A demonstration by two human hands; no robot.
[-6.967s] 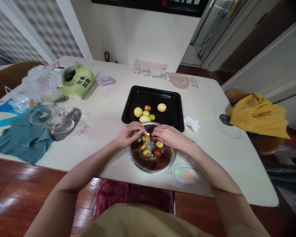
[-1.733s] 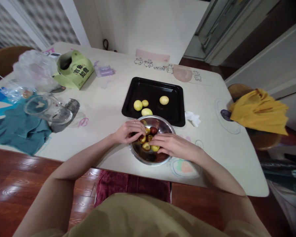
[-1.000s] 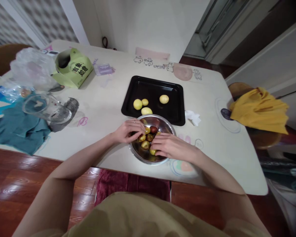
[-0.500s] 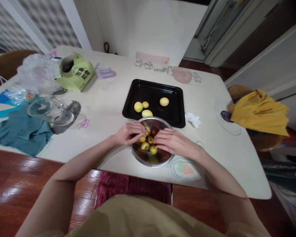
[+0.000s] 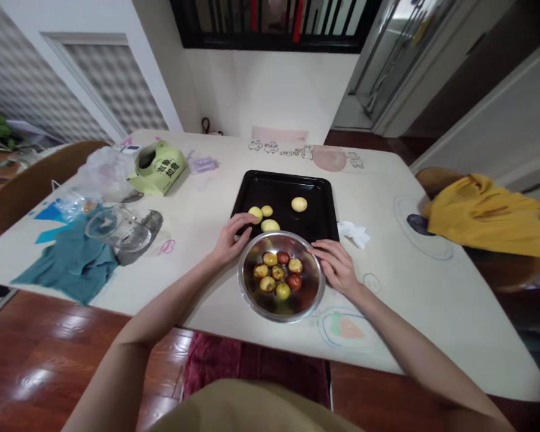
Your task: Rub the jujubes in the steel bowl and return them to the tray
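A steel bowl (image 5: 252,303) stands at the table's near side, overlapping the tray's front edge in view. Several small mottled yellow, green and red-brown fruits (image 5: 278,273), like jujubes, lie in its bottom. My left hand (image 5: 234,237) is over the tray's front left corner, thumb and fingers apart. Its fingertips reach a round yellow fruit (image 5: 254,212); whether they press on it is unclear. My right hand (image 5: 339,264) is open, fingers stretched out at the bowl's right rim. On the black tray (image 5: 279,185) also lie a small yellow fruit (image 5: 267,210) and two larger ones (image 5: 270,225).
Crumpled white tissue (image 5: 353,234) lies right of the tray. Toward the left are a green carton (image 5: 162,171), a clear plastic bag (image 5: 105,174), a glass jug (image 5: 119,228) and a teal cloth (image 5: 78,270). A yellow cloth (image 5: 486,216) hangs over a chair at right.
Both hands have come out of the bowl. My left hand moved up to the yellow fruit at the tray's left, my right hand outward to the bowl's rim. The view has tilted upward.
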